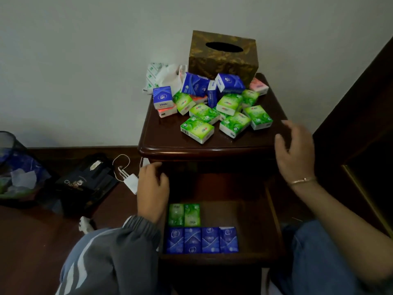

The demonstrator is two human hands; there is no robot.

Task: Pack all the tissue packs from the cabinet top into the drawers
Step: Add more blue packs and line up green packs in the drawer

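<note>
A heap of several green, blue and pink tissue packs (212,103) lies on the dark wooden cabinet top (170,137). Nearest the front edge sits a green pack (197,129). Below, the drawer (251,220) is pulled out; it holds two green packs (184,214) and a row of several blue packs (202,240). My left hand (152,191) hovers by the drawer's left side, fingers loosely curled, holding nothing. My right hand (295,150) is raised at the cabinet's right front corner, fingers spread and empty, just right of the pile.
A brown patterned tissue box (223,58) stands at the back of the cabinet top, with a white plastic bag (165,77) to its left. On the floor at left are a mesh waste bin (12,167), a dark paper bag (85,184) and a white charger (130,182). Dark furniture rises at right.
</note>
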